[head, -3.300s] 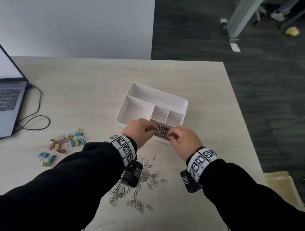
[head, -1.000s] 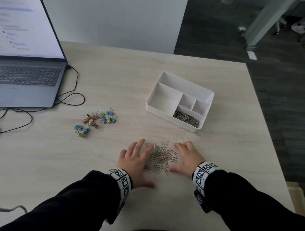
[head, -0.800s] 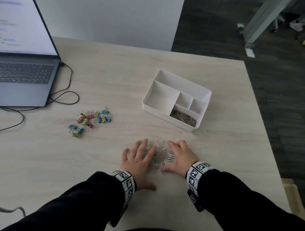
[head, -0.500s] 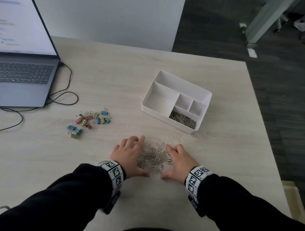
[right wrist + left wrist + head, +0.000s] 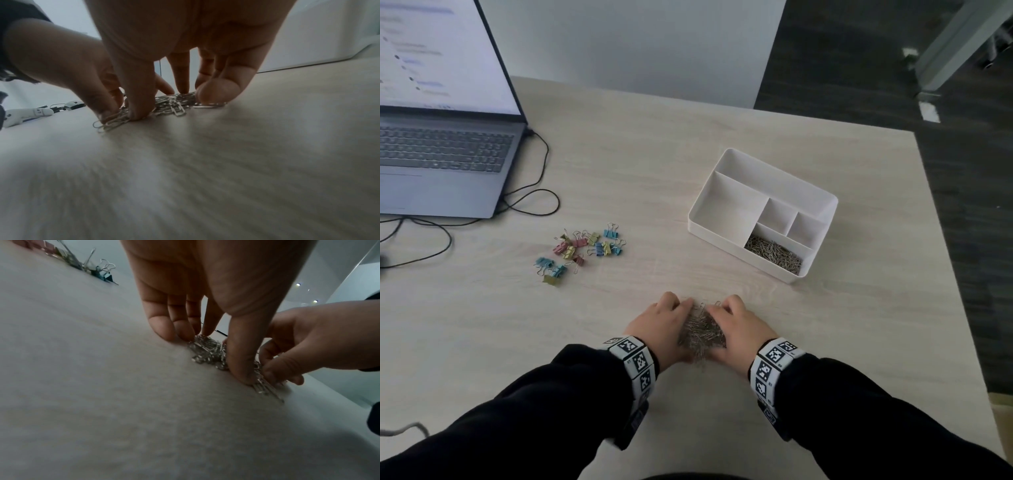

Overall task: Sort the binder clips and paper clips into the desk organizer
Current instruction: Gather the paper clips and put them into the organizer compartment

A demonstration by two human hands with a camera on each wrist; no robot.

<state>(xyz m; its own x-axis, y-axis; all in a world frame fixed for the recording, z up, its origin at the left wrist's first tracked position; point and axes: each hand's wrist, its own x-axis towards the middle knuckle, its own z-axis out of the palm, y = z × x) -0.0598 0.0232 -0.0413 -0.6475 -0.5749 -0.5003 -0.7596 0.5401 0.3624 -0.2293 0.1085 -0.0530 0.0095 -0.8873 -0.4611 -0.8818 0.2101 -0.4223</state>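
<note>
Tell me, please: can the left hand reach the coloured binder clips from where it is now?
Probably yes. The left hand grips the paper clip pile, but bare table lies between it and the binder clips.

- Your black long sleeves (image 5: pixel 534 411) reach both wrists.
- White wristbands (image 5: pixel 638 359) printed with black square markers circle each wrist.
- Your left hand (image 5: pixel 661 325) and right hand (image 5: pixel 739 329) are bare.

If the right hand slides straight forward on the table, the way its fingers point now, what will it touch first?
Probably the desk organizer. The right hand points away from the person, roughly toward the compartment with paper clips; bare table lies between. It would push the gathered paper clips ahead; exact heading is uncertain.
</note>
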